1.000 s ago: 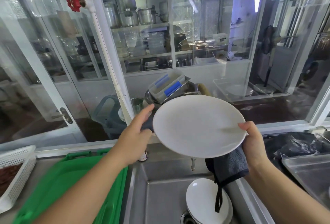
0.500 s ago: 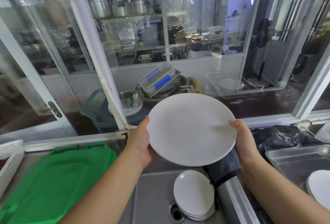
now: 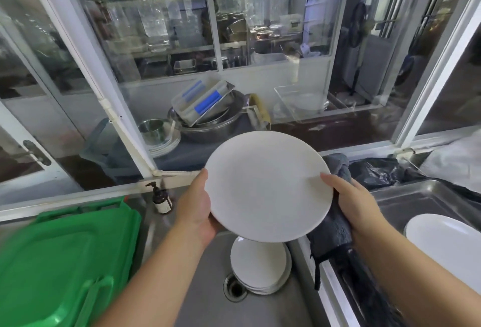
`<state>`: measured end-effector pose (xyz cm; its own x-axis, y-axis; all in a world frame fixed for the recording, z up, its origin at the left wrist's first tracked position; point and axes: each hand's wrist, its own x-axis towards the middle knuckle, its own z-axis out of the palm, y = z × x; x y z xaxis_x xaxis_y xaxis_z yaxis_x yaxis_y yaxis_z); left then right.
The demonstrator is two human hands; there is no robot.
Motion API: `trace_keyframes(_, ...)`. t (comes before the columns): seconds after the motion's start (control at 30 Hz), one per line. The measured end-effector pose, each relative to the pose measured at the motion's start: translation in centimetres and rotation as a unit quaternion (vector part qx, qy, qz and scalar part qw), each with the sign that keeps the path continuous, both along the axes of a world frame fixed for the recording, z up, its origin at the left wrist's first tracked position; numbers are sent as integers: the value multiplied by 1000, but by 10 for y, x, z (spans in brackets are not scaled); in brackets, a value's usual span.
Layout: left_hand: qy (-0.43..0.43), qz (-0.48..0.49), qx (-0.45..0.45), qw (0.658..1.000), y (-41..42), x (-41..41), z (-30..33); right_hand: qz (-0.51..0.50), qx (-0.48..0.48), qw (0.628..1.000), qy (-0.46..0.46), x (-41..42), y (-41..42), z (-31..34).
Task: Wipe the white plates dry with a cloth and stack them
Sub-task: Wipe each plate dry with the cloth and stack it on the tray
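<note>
A round white plate (image 3: 265,186) is held tilted above the sink. My left hand (image 3: 196,207) grips its left rim, thumb on the face and fingers behind. My right hand (image 3: 351,201) grips the right rim together with a dark grey cloth (image 3: 331,233), which hangs behind and below the plate. In the steel sink (image 3: 197,287) a stack of white plates (image 3: 259,266) lies beside the drain. Another white plate (image 3: 447,240) rests in a metal tray (image 3: 426,196) at the right.
A green plastic lid (image 3: 59,261) covers the counter at the left. A small brown pump bottle (image 3: 161,199) stands at the sink's back edge. A black bag (image 3: 380,170) lies behind the tray. Glass window panes and a white frame rise close behind the sink.
The plate has come lower and to the right with both hands still on it. The view has tipped down, showing more of the sink stack and the plate in the tray.
</note>
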<state>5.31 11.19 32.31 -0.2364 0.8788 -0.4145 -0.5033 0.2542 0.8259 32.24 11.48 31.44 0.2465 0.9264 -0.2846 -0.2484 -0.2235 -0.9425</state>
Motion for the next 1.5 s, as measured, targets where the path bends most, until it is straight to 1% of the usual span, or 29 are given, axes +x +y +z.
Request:
trace_keyframes(0.13, 6, -104, 23, 994, 6, 19, -7, -48, -42, 998, -6, 21, -14, -10)
trace_keyframes(0.27, 1, -158, 20, 987, 15, 43, -16, -93, -54, 994, -4, 42, -33, -21)
trace_keyframes(0.43, -34, -173, -43, 983, 21, 88, -36, -169, -73, 983, -12, 79, -62, -40)
trace_keyframes(0.57, -21, -193, -83, 977, 22, 128, -57, -222, -89, 971, -19, 118, -84, -65)
trace_keyframes(0.7, -34, -215, -101, 971, 17, 169, -62, -261, -103, 960, -3, 155, -105, -90)
trace_keyframes(0.87, -27, -261, -123, 957, 20, 231, -81, -267, -107, 958, 17, 212, -125, -111)
trace_keyframes(1.07, -22, -290, -138, 947, 19, 330, -101, -272, -140, 952, -11, 308, -140, -131)
trace_keyframes(1.17, 1, -294, -145, 945, 22, 381, -112, -264, -166, 950, -27, 358, -143, -141)
trace_keyframes(1.33, 38, -266, -162, 949, 29, 457, -134, -257, -208, 943, -47, 431, -137, -162)
trace_keyframes(1.43, 67, -272, -163, 946, 37, 487, -153, -259, -238, 931, -97, 460, -128, -180)
trace_keyframes(1.5, 101, -280, -166, 940, 44, 501, -167, -265, -248, 925, -114, 474, -120, -192)
